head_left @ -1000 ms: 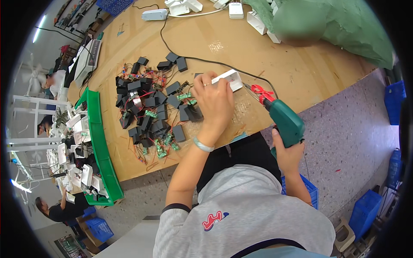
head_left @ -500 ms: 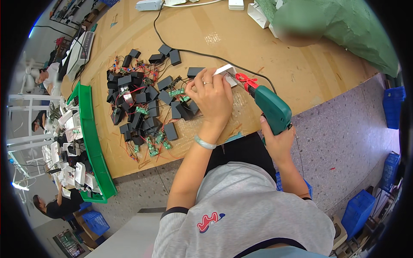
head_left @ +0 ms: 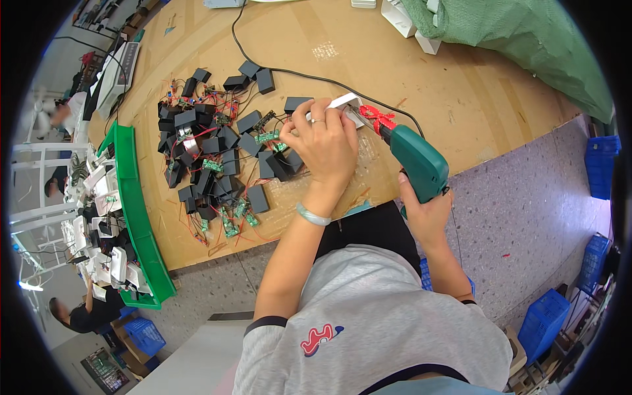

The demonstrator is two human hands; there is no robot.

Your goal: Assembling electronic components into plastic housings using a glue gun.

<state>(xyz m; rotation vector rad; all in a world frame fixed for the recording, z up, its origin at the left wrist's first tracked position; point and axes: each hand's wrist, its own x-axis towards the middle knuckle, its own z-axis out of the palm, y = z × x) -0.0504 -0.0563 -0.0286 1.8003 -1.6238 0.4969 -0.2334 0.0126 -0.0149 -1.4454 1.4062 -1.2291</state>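
Observation:
My left hand (head_left: pixel 324 146) is closed on a small white plastic case (head_left: pixel 345 102), steadying it on the table with the fingers at its left side. My right hand (head_left: pixel 424 209) is wrapped round the handle of a dark green pistol-shaped power tool (head_left: pixel 418 160). Red material is wound about the tool's nose, and its metal tip reaches into the white case. What the tip touches inside is too small to make out. To the left of my left hand lies a loose heap of black boxes (head_left: pixel 258 199) with green circuit boards (head_left: pixel 230 227) and thin red and black wires.
A black cable (head_left: pixel 303 71) runs across the brown table (head_left: pixel 474 118) toward the tool. At the left stands a green bin (head_left: pixel 141 217) full of white parts. A green sack (head_left: pixel 507 29) and white cases occupy the far right. Blue crates (head_left: pixel 543 322) stand on the floor.
The view has shifted slightly, so the heap appears a little farther left. Both hands keep their hold, and the tool's tip stays in the white case.

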